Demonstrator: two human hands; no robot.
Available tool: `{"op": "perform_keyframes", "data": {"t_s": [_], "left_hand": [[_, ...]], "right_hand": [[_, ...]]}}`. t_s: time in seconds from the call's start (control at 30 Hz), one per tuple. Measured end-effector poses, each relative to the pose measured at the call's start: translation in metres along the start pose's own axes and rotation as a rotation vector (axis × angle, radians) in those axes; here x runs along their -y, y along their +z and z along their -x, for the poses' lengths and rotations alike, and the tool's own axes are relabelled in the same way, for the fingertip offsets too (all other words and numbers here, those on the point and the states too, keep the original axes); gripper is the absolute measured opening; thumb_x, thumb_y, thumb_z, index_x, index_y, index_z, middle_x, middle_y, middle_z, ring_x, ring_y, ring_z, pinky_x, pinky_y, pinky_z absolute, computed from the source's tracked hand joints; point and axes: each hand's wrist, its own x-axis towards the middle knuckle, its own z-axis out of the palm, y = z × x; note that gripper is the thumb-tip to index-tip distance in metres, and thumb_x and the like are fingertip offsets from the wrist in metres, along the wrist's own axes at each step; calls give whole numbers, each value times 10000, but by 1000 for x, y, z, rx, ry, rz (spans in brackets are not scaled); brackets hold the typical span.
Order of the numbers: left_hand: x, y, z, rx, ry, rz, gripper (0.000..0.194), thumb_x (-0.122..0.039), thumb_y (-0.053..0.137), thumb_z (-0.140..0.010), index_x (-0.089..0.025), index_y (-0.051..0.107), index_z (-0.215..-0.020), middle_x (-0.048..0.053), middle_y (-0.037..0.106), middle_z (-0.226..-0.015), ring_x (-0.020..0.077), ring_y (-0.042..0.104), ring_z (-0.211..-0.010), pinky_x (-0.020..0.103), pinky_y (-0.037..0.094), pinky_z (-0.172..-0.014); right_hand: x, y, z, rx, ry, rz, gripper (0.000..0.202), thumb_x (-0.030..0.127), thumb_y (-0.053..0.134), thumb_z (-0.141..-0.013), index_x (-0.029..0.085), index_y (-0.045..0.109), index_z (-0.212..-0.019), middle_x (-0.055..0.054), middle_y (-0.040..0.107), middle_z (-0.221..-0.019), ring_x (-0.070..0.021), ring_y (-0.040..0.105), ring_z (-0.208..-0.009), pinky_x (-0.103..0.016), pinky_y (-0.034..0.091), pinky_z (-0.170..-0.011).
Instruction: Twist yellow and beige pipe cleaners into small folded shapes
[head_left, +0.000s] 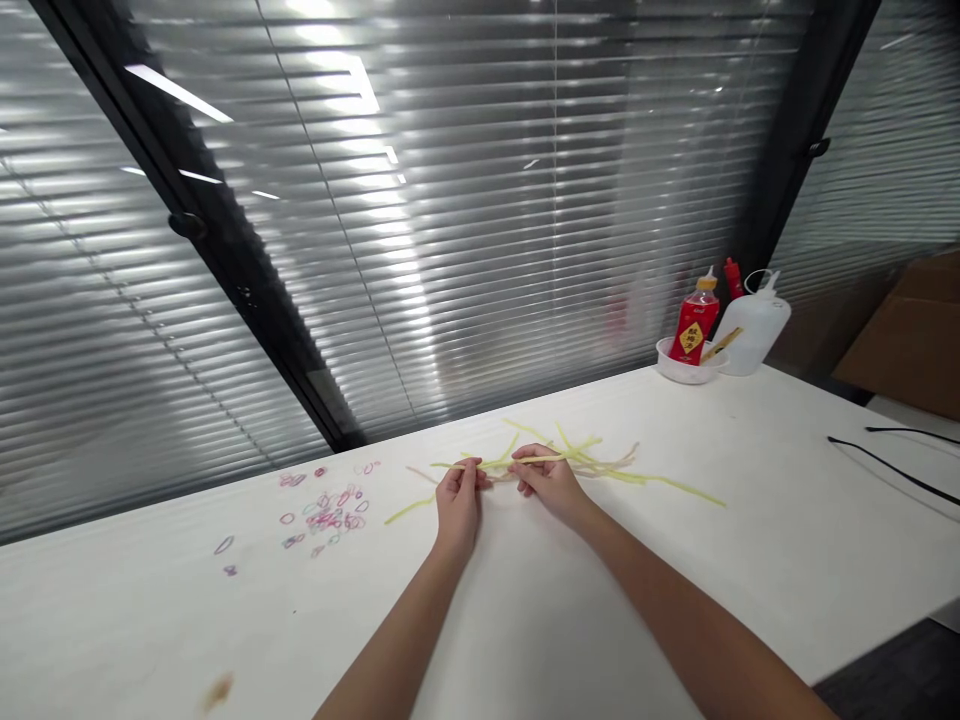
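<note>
My left hand is closed in a pinch on a thin yellow pipe cleaner. My right hand pinches the same pipe cleaner a short way to the right, and one end sticks out past its fingers. Behind and beside both hands lies a loose, crossing heap of yellow and pale pinkish pipe cleaners on the white table. One yellow strand reaches out to the left of my left hand. My fingers partly hide the held piece.
Left of my hands lie many small coloured rubber bands. At the back right, a red-labelled bottle stands in a clear plastic bowl beside a white squeeze bottle. Black glasses temples reach in at the right. Window blinds rise behind the table.
</note>
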Motion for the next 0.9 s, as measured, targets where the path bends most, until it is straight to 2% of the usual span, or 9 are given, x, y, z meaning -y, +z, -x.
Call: {"op": "perform_keyframes", "data": {"t_s": [0.17, 0.37, 0.57, 0.8, 0.9], "left_hand": [[-1, -1, -1, 19, -59, 89, 356, -437, 625, -745, -107, 595, -875, 10, 549, -676, 84, 517, -623, 219, 406, -662], [-4, 0, 0, 29, -88, 76, 377, -458, 625, -736, -105, 594, -863, 8, 553, -651, 83, 513, -611, 211, 397, -647], [-2, -1, -1, 49, -89, 57, 377, -471, 620, -732, -114, 597, -850, 7, 555, -646, 80, 502, -608, 204, 393, -646], [-6, 0, 2, 71, -82, -10, 360, -465, 600, -753, -120, 598, -852, 9, 549, -655, 90, 500, -627, 212, 388, -661], [-6, 1, 3, 89, -46, -45, 353, -468, 574, -773, -117, 575, -729, 17, 537, -629, 96, 481, -615, 220, 378, -646]], "right_hand": [[-2, 0, -1, -2, 1, 38, 349, 426, 659, -715, 140, 556, -886, -18, 587, -631, -107, 531, -509, -203, 407, -456], [-11, -1, -2, 14, -10, 22, 307, 426, 575, -781, 151, 515, -903, -55, 630, -835, -76, 507, -497, -207, 405, -469], [-9, 0, 0, 28, -14, 81, 314, 412, 608, -758, 150, 538, -915, -8, 573, -686, -83, 501, -505, -200, 398, -472], [-6, 1, 0, -8, -18, 63, 279, 404, 586, -773, 137, 542, -839, -42, 608, -760, -78, 503, -497, -204, 413, -469], [-5, 0, -1, -59, -9, 25, 319, 439, 595, -758, 132, 541, -827, -47, 605, -763, -79, 494, -482, -210, 420, -446]]}}
